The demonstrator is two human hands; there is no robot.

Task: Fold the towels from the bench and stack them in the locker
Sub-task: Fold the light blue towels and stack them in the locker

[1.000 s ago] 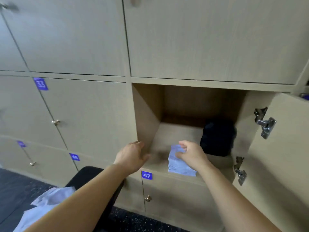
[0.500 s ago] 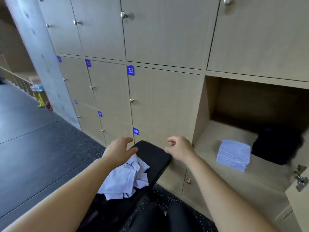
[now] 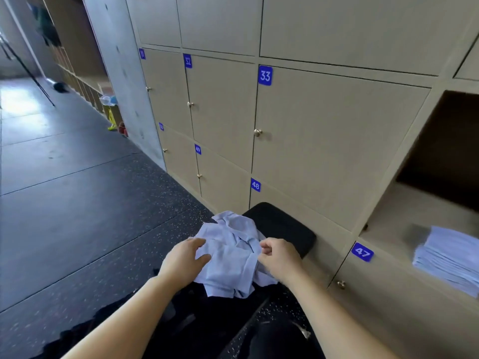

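A crumpled pile of pale blue towels (image 3: 228, 257) lies on the black padded bench (image 3: 282, 226) in front of the lockers. My left hand (image 3: 184, 260) rests on the pile's left edge with its fingers apart. My right hand (image 3: 280, 257) is at the pile's right edge, thumb and fingers curled and pinched on a fold of cloth. At the far right, a neat stack of folded pale blue towels (image 3: 451, 260) sits on the floor of the open locker (image 3: 388, 218), above the tag 47.
Closed beige locker doors (image 3: 324, 141) numbered 32, 33, 48 and 49 stand behind the bench. Dark speckled rubber floor (image 3: 77, 216) spreads to the left. A concrete pillar (image 3: 124, 81) and a yellow floor sign (image 3: 112, 120) stand far back.
My right hand has let go of the folded stack in the locker. The view has swung left and down, and both hands have moved onto the crumpled towels on the bench.
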